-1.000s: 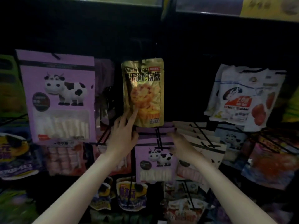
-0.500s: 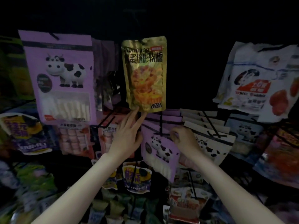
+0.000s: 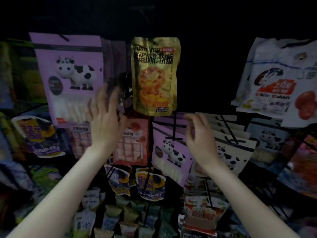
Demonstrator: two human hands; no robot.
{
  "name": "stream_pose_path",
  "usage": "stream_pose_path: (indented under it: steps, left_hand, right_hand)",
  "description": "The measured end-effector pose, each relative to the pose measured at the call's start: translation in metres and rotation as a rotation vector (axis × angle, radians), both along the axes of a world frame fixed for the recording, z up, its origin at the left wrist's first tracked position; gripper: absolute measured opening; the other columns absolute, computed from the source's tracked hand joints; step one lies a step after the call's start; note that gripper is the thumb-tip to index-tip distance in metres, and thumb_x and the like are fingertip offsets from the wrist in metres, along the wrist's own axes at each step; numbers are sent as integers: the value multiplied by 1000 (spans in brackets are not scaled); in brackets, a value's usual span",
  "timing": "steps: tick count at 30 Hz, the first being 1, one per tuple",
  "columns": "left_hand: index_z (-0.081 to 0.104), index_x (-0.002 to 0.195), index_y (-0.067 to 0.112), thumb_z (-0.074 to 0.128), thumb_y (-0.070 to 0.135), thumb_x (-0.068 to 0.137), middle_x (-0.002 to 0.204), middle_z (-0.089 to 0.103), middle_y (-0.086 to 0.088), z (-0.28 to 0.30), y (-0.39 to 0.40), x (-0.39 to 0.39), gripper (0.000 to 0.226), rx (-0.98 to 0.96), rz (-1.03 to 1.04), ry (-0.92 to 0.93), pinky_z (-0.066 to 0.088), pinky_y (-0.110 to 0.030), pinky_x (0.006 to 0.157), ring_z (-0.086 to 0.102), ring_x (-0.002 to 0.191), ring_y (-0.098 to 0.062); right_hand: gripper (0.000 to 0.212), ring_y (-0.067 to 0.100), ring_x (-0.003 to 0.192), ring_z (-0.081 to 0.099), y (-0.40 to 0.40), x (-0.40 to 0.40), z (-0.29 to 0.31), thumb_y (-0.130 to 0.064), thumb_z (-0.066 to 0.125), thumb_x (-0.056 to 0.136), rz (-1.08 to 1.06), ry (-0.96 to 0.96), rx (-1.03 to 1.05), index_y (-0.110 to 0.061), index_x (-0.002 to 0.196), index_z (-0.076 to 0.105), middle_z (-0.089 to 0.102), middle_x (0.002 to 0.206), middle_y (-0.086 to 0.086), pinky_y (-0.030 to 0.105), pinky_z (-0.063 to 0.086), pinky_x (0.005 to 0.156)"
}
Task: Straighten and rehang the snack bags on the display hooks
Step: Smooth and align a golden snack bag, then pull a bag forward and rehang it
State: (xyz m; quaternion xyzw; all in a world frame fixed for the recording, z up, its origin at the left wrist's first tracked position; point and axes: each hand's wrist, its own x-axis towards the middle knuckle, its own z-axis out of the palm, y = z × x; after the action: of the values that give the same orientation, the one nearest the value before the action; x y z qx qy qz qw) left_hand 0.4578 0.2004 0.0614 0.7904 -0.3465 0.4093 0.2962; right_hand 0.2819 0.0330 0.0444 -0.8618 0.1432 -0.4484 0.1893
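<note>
Hanging at the middle of the dark display is a gold foil bag (image 3: pixel 155 76) with bold black Chinese characters under a smaller line that seems to read "QianTing", a red tag at its top right and a picture of orange egg tarts below; it hangs upright from a hook, with no hand on it. To its left hangs a large purple bag (image 3: pixel 70 76) printed with a black-and-white cartoon cow above a clear window showing white sticks inside. The left hand (image 3: pixel 106 121) is blurred, fingers spread wide, raised in front of that bag's lower right corner and holding nothing; whether it touches the bag cannot be told. The right hand (image 3: pixel 199 134) hovers with fingers loosely curled and empty, just over the top edge of a smaller purple cow bag (image 3: pixel 171 152), which tilts on a black hook (image 3: pixel 174 127) and also shows white sticks through its window. Beside it on the right, cream cow bags (image 3: pixel 229 152) are fanned out along another hook. At the far right a white bag (image 3: pixel 277 79) reads "White Rabbit" with red candies pictured. Below the left hand hangs a pink bag (image 3: pixel 132 145) of pale square sweets, and lower still small purple packs (image 3: pixel 149 184) with yellow lettering.
</note>
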Motion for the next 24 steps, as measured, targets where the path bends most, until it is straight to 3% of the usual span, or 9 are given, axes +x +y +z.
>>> stream_pose_path:
  steps: [3, 6, 11, 15, 18, 20, 22, 24]
  left_hand:
    - [10, 149, 21, 61, 32, 84, 153, 2, -27, 13, 8, 23, 84, 38, 225, 145, 6, -64, 107, 1, 140, -45]
    - [0, 149, 27, 59, 34, 88, 154, -7, -23, 18, 13, 32, 85, 11, 277, 314, 8, -67, 105, -6, 139, -47]
    - [14, 149, 19, 59, 20, 86, 154, 13, -17, 26, 63, 43, 77, 1, 57, 264, 20, -59, 108, 10, 141, -38]
    - [19, 147, 23, 58, 9, 87, 153, 19, -7, 41, 104, 45, 73, -20, -98, 329, 20, -43, 112, 13, 142, -22]
    - [23, 146, 13, 56, 2, 86, 149, 29, -9, 49, 121, 47, 69, -11, -120, 316, 18, -23, 107, 24, 139, -22]
    - [24, 145, 8, 55, -2, 85, 148, 31, -11, 50, 125, 50, 68, 37, -137, 310, 16, -16, 104, 27, 137, -23]
    - [24, 145, 9, 55, -1, 86, 149, 30, -10, 49, 123, 51, 68, 66, -150, 332, 17, -17, 105, 27, 138, -23]
    - [23, 146, 12, 59, 10, 87, 150, 28, -10, 45, 117, 51, 69, 99, -143, 328, 21, -31, 110, 25, 139, -27]
  right_hand:
    - [30, 25, 107, 53, 15, 17, 24, -3, 45, 91, 82, -41, -74, -4, 120, 54, 50, 114, 9, 34, 47, 91]
    - [36, 23, 114, 48, 32, 42, 43, -2, 46, 93, 183, 66, -65, -6, 128, 48, 44, 124, 7, 24, 39, 92]
    - [46, 18, 134, 32, 55, 85, 54, -6, 43, 95, 388, 296, 58, -13, 140, 33, 33, 145, 4, 20, 27, 101]
    - [47, 21, 128, 41, 81, 125, 57, -9, 50, 95, 532, 307, 331, -13, 139, 34, 43, 138, 5, 30, 37, 101]
    - [49, 17, 116, 49, 97, 155, 51, -12, 55, 93, 600, 244, 582, -10, 138, 36, 51, 124, 3, 34, 43, 97]
    - [50, 26, 113, 55, 104, 178, 41, -15, 62, 88, 546, 190, 720, -8, 134, 41, 57, 117, 8, 36, 47, 93]
    - [44, 29, 110, 56, 114, 192, 35, -18, 64, 86, 464, 124, 771, -8, 126, 48, 58, 115, 9, 30, 46, 84]
    - [46, 22, 111, 53, 125, 192, 38, -25, 64, 87, 323, -49, 701, -9, 126, 47, 52, 123, 8, 27, 44, 84]
